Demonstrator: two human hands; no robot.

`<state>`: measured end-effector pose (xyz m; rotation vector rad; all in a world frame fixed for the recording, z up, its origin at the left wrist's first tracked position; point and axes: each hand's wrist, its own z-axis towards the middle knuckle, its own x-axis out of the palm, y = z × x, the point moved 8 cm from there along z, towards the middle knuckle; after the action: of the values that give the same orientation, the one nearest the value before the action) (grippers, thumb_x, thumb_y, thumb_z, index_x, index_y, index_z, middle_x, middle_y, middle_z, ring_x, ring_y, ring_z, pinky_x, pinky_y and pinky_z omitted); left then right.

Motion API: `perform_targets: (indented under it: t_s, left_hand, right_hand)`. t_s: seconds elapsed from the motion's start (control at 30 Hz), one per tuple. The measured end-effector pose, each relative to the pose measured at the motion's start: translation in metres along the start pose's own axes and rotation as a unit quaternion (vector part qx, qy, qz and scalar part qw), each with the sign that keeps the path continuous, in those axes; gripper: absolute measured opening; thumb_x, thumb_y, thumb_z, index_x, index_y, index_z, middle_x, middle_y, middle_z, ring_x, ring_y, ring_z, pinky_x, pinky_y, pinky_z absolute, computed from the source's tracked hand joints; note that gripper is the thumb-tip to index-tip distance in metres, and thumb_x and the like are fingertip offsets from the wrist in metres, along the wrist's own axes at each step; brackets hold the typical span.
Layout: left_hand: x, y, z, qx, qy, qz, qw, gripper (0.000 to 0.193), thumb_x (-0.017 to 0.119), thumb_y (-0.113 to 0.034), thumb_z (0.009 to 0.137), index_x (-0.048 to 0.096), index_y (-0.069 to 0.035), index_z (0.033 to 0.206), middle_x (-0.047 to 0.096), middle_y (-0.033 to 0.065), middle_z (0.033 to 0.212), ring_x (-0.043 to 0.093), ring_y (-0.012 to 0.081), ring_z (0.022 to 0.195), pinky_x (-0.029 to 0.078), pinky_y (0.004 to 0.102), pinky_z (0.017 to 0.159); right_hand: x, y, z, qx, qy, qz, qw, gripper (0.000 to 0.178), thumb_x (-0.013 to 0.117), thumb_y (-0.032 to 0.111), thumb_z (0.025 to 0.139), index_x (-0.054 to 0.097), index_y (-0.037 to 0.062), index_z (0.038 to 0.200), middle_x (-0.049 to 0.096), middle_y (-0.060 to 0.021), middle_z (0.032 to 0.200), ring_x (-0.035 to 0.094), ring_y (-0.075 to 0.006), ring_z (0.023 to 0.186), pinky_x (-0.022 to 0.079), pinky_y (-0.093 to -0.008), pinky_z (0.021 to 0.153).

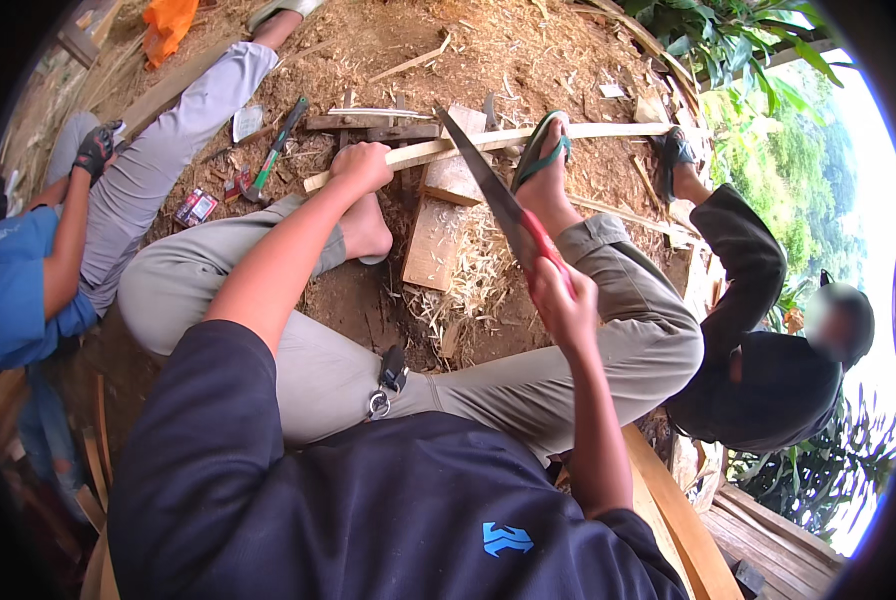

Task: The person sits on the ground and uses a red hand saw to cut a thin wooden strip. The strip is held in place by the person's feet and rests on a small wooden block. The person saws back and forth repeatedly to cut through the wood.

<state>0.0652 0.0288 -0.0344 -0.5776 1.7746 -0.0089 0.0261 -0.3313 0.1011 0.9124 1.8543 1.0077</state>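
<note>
My left hand (363, 168) is closed around a long, thin wooden strip (423, 152) near its left end. In my right hand (565, 295) is the red handle of a handsaw (488, 185). Its long blade points up and left, and its tip part crosses over the strip. From this view I cannot tell whether the teeth touch the wood. A short wooden block (455, 180) lies under the strip, with a plank (431, 243) below it. My right foot, in a green flip-flop (534, 158), is against the strip to the right of the saw.
At right, a person in dark clothing (758, 390) has a dark-gloved hand (675, 150) at the strip's far end. Another person in a blue shirt (28, 285) sits at left. A green-handled hammer (280, 150) and a small red packet (196, 207) lie on shaving-covered ground. Orange cloth (168, 30) lies farther off.
</note>
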Motion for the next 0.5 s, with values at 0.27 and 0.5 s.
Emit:
perform_targets:
  t_s: [0.27, 0.5]
  left_hand:
    - [-0.008, 0.005, 0.0, -0.016, -0.017, 0.012, 1.0, 0.027, 0.065, -0.018, 0.082, 0.077, -0.019, 0.106, 0.076, 0.0171, 0.101, 0.073, 0.038, 0.098, 0.058, 0.0492, 0.085]
    - [0.0, -0.015, 0.009, -0.003, 0.007, 0.003, 1.0, 0.035, 0.063, -0.019, 0.083, 0.075, -0.02, 0.116, 0.075, 0.0188, 0.107, 0.072, 0.0388, 0.102, 0.058, 0.0509, 0.089]
  right_hand:
    - [-0.024, -0.006, -0.033, 0.006, 0.0, 0.019, 1.0, 0.036, 0.062, 0.026, 0.102, 0.06, 0.0031, 0.074, 0.05, 0.006, 0.064, 0.044, -0.0025, 0.061, 0.033, -0.026, 0.052]
    - [0.003, -0.016, 0.036, -0.027, -0.017, 0.094, 0.995, 0.035, 0.063, 0.029, 0.102, 0.062, 0.0042, 0.077, 0.05, 0.0071, 0.064, 0.041, -0.0034, 0.057, 0.032, -0.0271, 0.051]
